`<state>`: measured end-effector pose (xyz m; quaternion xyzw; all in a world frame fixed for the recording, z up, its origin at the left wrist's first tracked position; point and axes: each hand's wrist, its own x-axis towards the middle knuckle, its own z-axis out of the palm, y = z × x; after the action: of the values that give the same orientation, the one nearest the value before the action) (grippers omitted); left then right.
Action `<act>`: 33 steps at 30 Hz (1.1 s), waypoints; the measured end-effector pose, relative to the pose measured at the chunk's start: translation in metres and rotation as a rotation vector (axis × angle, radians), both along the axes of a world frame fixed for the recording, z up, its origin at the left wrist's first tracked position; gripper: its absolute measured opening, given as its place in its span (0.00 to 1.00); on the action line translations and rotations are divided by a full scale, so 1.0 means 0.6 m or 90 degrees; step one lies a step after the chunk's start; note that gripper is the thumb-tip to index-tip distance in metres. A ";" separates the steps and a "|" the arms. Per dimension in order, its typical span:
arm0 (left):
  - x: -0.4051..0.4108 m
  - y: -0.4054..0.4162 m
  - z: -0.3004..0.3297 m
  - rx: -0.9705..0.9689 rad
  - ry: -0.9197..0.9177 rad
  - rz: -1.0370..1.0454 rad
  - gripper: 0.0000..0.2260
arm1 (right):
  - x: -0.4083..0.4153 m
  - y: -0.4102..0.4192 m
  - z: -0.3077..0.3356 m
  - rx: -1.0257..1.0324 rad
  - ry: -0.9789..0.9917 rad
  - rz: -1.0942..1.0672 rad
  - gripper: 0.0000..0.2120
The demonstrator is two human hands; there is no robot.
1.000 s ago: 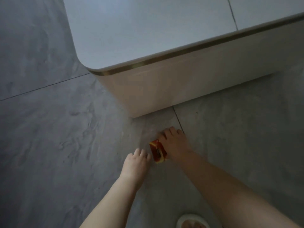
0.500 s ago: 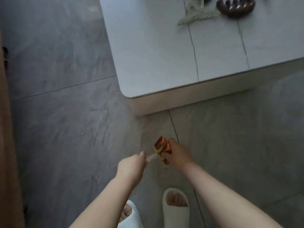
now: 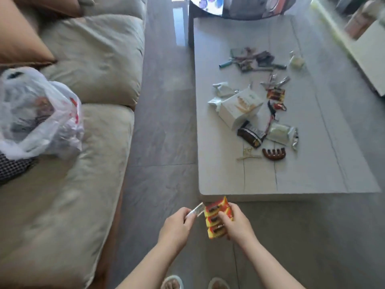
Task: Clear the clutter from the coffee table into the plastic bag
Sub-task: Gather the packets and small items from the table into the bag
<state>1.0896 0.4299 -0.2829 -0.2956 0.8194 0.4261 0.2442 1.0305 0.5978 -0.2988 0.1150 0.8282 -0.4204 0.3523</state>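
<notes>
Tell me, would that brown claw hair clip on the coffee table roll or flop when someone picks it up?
The brown claw hair clip looks like rigid plastic, so probably stiff rather than floppy. It lies on its side on the coffee table, teeth showing, so it seems unlikely to roll. Being small, it is probably light.

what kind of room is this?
Most likely a home living room: a cushioned sofa beside a low coffee table strewn with snack wrappers, on a tiled floor.
</notes>
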 end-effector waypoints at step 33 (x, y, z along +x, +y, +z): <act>-0.049 -0.793 0.205 -0.022 0.170 0.625 0.11 | -0.175 -0.876 0.300 -0.170 0.028 0.253 0.11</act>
<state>1.0603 -0.0462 -0.1601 -0.5925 0.6153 0.5109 -0.0968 0.9255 0.0721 -0.1190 -0.1066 0.7791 -0.4509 0.4223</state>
